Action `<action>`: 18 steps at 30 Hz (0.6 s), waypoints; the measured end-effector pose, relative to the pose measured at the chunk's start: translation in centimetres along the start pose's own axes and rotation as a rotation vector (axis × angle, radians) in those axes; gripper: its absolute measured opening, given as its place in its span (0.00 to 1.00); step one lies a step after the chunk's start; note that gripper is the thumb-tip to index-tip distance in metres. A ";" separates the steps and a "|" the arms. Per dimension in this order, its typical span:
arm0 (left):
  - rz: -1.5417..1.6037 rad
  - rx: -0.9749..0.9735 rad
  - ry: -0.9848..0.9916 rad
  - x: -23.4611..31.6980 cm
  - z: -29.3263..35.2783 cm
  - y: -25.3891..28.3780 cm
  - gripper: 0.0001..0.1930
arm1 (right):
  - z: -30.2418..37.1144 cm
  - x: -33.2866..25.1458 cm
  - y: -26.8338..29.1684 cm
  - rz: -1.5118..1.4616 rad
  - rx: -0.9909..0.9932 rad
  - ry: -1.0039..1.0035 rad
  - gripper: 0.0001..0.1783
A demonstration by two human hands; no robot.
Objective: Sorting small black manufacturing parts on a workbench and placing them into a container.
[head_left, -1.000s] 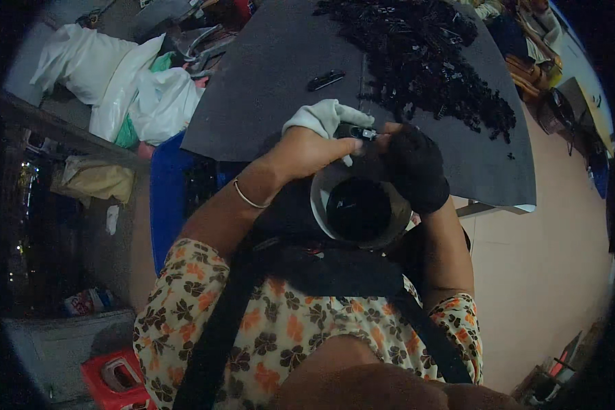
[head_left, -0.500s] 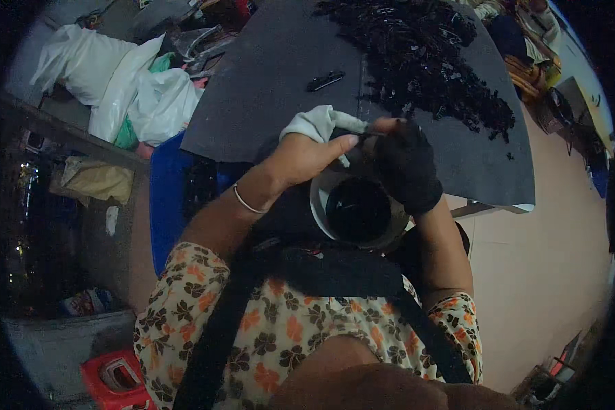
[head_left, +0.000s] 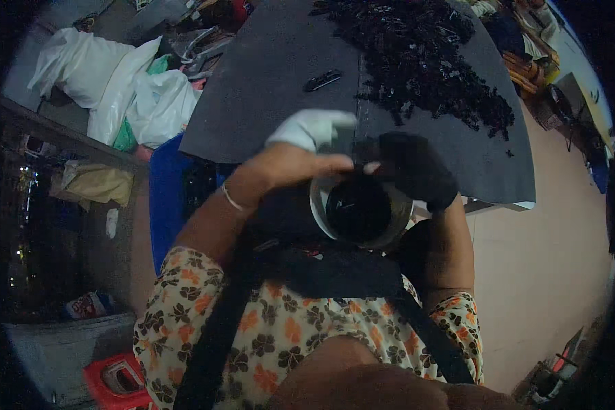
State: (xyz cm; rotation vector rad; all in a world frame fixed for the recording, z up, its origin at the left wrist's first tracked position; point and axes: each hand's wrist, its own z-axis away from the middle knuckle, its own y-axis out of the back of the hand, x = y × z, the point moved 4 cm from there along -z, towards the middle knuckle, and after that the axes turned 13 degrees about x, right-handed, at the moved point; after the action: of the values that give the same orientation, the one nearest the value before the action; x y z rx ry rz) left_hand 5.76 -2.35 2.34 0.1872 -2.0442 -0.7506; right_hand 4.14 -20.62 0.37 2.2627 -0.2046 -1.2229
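Note:
My left hand [head_left: 304, 147], in a white glove that leaves the thumb bare, is above a pale round bowl [head_left: 316, 210]. Its fingers curve away from me, and the thumb reaches right. Facing it is my right hand [head_left: 420, 167] in a black glove with a bare thumb tip. Both thumb tips nearly meet at a small dark bit that I cannot make out. Motion smears the fingers of both hands. Dark contents [head_left: 359, 208] fill much of the bowl, close to my lap.
On the grey-covered table [head_left: 266, 89], a large heap of small black parts [head_left: 424, 61] spreads at the far right. A separate black piece [head_left: 322, 80] lies left of it. White bags [head_left: 160, 102] stand at left, above a blue chair [head_left: 162, 205]. A red plastic item [head_left: 119, 383] is at lower left.
My right hand has come down and to the right, turning its back more toward me. My left hand has shifted slightly left, and its thumb has dropped nearer the bowl.

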 end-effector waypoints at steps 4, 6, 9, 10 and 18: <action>-0.747 0.359 -0.184 -5.9 -4.4 2.7 0.27 | -1.3 0.9 1.6 0.559 0.385 0.007 0.15; -0.737 0.276 -0.073 -7.1 -5.9 2.2 0.24 | -1.6 1.5 1.7 0.684 0.513 0.058 0.15; -0.757 0.270 0.046 -10.4 -6.5 1.8 0.18 | -2.2 1.8 1.1 0.646 0.455 0.093 0.14; -0.786 0.348 0.047 -11.3 -6.2 2.1 0.16 | -2.4 1.3 0.9 0.657 0.421 0.092 0.14; -0.109 0.182 0.036 -3.3 -3.0 0.1 0.15 | -1.3 2.2 0.2 0.167 0.435 -0.047 0.11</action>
State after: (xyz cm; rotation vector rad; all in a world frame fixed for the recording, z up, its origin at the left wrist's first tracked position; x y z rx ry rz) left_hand 10.06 -2.29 1.20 0.4153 -2.0806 -0.6224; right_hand 6.48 -21.13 -0.51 2.5147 -0.7244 -1.2343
